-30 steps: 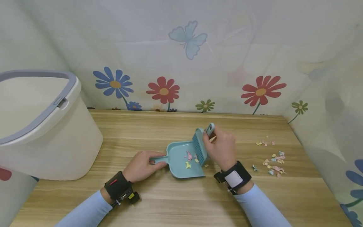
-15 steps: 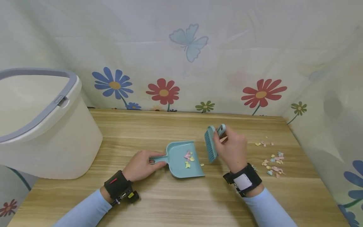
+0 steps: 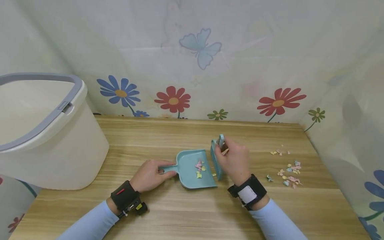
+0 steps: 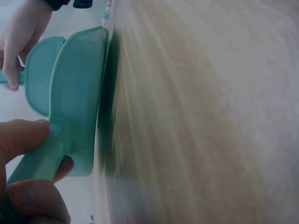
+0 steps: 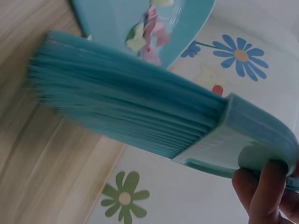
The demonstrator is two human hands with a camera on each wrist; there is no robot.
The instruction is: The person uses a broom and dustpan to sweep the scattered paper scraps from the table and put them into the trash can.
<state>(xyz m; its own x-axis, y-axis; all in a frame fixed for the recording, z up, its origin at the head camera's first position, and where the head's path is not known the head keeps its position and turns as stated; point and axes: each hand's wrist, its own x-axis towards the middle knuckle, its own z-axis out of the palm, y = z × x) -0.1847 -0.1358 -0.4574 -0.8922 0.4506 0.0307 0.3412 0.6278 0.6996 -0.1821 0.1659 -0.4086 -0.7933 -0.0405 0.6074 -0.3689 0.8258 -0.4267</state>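
Observation:
My left hand grips the handle of a light-blue dustpan, which lies on the wooden table with its mouth facing right. Pink and yellow paper scraps sit inside the pan. A matching small brush is pinched by its handle in my right hand, upright just right of the pan's front lip. One small yellow scrap lies between lip and brush. From the right wrist, the bristles reach down to the table, with fingers at the brush's back.
More coloured paper scraps are scattered in loose clusters on the right of the table. A large white bin with a grey rim stands at the left. A curtain printed with flowers hangs behind the table's back edge.
The brush moved from the pan's front edge out to the right, then came back left beside the lip behind the yellow scrap. The left hand and dustpan stayed in place.

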